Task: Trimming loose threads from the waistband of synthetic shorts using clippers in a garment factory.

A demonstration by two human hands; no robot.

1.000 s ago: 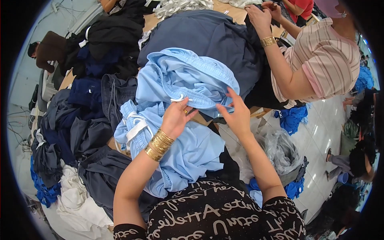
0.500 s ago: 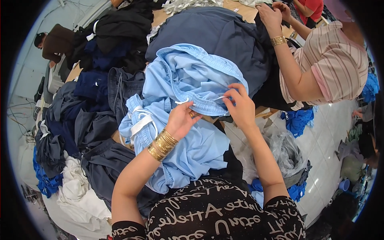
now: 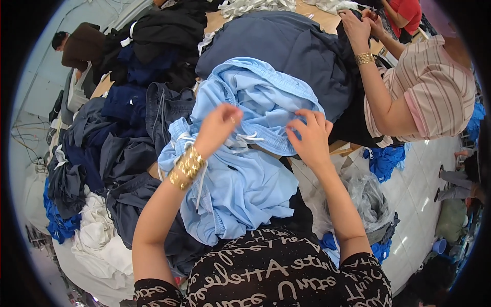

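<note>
The left hand (image 3: 219, 128) has lifted off the white drawstring (image 3: 250, 137), which lies on the waistband (image 3: 276, 144) of the light blue garment (image 3: 268, 100), at five o'clock from blurred, bunched fingers; I can't tell whether they hold anything. It runs nine to three. The right hand (image 3: 313, 139), thumb spread, sits farther off at three. A dark grey pile (image 3: 279, 41) rises at twelve.
</note>
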